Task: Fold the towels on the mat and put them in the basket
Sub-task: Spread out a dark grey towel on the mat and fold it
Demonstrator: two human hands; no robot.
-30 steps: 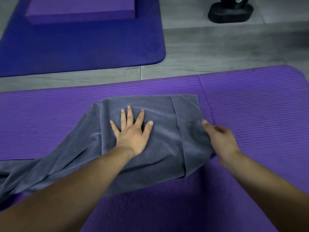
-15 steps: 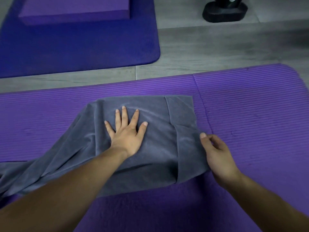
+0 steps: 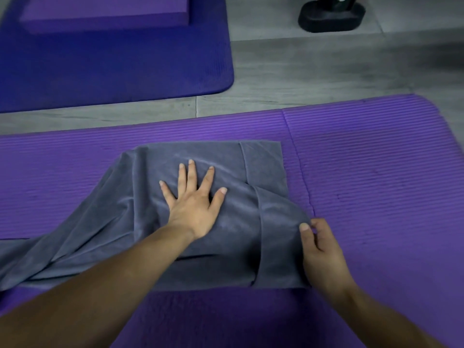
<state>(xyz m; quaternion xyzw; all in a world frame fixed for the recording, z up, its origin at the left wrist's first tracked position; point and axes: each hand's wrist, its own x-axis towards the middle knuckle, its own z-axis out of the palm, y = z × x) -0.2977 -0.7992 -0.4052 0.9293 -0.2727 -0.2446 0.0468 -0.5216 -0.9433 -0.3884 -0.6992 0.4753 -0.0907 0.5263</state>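
A grey towel lies partly folded on the purple mat, with a loose tail trailing off to the left. My left hand presses flat on the towel's middle, fingers spread. My right hand pinches the towel's right edge between thumb and fingers and lifts it slightly off the mat. No basket is in view.
A dark blue mat lies at the back left with a purple block on it. A black stand base sits on the grey wood floor at the back right.
My right hand has slid back along the towel's right edge toward me and now pinches and lifts it. My left hand stays pressed on the towel.
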